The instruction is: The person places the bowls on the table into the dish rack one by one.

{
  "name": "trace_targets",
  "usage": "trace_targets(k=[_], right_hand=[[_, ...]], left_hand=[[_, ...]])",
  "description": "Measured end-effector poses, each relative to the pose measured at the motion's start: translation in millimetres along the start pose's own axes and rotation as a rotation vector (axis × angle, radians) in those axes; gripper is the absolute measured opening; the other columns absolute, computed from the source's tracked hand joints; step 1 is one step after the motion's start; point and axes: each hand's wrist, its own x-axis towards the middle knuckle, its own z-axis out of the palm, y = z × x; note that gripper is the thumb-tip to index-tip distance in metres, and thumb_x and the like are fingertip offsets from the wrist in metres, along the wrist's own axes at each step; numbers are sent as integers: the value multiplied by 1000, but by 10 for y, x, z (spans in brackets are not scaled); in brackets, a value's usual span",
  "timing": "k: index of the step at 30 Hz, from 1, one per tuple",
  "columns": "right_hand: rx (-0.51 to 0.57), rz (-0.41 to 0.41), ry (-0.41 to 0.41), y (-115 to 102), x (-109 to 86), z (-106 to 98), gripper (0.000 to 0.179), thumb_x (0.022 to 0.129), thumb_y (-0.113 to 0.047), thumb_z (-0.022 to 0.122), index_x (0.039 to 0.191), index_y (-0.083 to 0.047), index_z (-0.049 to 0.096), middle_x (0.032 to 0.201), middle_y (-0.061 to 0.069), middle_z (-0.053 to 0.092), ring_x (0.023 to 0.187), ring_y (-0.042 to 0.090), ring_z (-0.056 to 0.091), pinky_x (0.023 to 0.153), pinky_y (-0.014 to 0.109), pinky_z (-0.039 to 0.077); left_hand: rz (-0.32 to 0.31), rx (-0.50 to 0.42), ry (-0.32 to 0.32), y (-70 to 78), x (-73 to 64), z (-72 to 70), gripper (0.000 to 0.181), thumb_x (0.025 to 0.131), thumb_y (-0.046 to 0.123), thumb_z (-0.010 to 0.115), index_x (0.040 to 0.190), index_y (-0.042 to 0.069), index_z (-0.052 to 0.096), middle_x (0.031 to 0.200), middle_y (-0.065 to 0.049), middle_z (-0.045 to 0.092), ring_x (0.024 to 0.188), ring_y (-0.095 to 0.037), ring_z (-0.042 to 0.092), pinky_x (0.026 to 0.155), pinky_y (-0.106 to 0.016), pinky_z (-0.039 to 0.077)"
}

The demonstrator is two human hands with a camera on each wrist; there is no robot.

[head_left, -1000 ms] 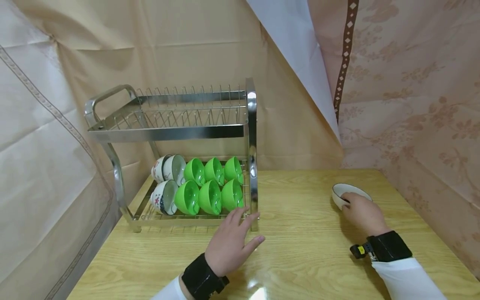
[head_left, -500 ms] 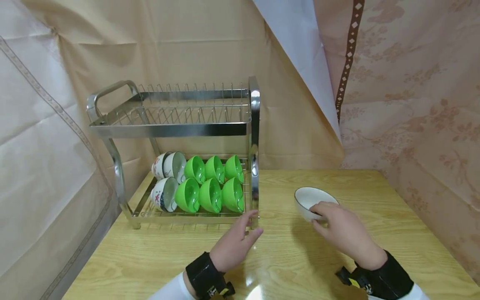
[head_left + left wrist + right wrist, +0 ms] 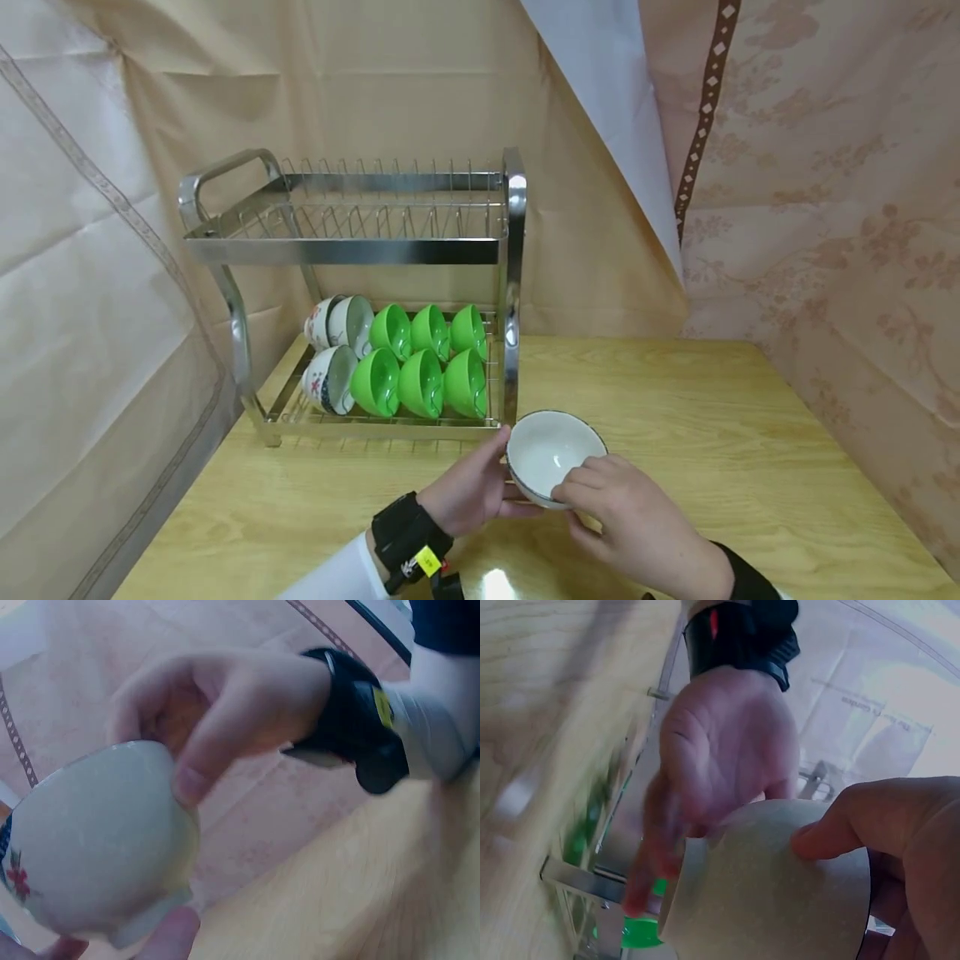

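A white bowl [image 3: 551, 450] with a dark rim is held above the table, its mouth tilted toward the head camera. My right hand [image 3: 633, 517] pinches its near right rim, fingers inside and thumb on the outer wall. In the left wrist view the bowl [image 3: 97, 840] shows a small red flower and a bit of blue pattern. At the bowl's left side is my left hand [image 3: 468, 492], thumb near the rim and the other fingers extended below it. The right wrist view shows that left hand [image 3: 731, 750] with its palm turned to the bowl.
A two-tier metal dish rack [image 3: 341, 250] stands at the left. Its lower tier bears several green bowls [image 3: 422, 383] in two rows and 3 patterned white bowls [image 3: 330, 379] at the left end. The wooden table [image 3: 690, 400] extends to the right; cloth [image 3: 600, 275] hangs behind.
My right hand has brought the bowl from the right side of the table leftward and nearer. The left hand has turned palm-up and come alongside the bowl.
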Motion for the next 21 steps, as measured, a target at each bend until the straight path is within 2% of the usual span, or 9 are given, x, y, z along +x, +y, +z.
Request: trace_targets(k=[4,8,11,14,17,19,21], right_hand=[[24,-25,-2,-5,8,27,26,66,-6,77,86,-18,66,80,-13,60,70,7,48,67,31,48],[41,-44,-6,3,5,48,27,66,-6,77,88,-17,67,82,-13,62,73,7,50,69,32,50],[58,-93,12,20,10,96,30,65,-5,78,91,-17,67,87,-12,63,78,7,52,73,32,50],[86,-159,39,34,20,180,34,64,-4,79,94,-16,67,92,-10,63,84,9,54,77,32,50],[121,-204,41,28,34,277,35,67,-5,81,97,-14,67,98,-6,63,91,12,55,80,33,51],[137,-189,14,11,33,326,33,73,-10,80,102,-15,65,105,-3,62,99,14,54,84,36,52],[153,-142,-24,-2,24,362,36,77,-16,79,109,-16,64,116,-1,59,109,16,51,88,39,52]], left_hand=[[-31,-32,-39,24,-9,-20,61,105,48,27,154,13,17,131,-28,42,110,-37,54,96,-49,47],[-54,-37,-6,57,-57,-48,65,103,48,35,154,12,17,134,-31,38,112,-36,52,98,-47,46],[-43,-38,37,73,-126,-68,68,101,44,42,154,10,18,136,-33,35,114,-37,50,98,-47,46],[-13,-37,72,68,-228,-99,67,101,38,45,153,6,18,135,-32,37,113,-38,51,95,-48,47],[19,-31,119,48,-373,-144,62,103,31,44,151,1,19,132,-29,41,110,-38,53,91,-49,50],[39,-24,155,42,-487,-181,60,104,27,43,150,-2,19,132,-29,41,109,-38,53,90,-49,51],[54,-4,211,48,-611,-219,61,104,25,43,149,-4,14,135,-30,38,110,-36,54,89,-48,53]])
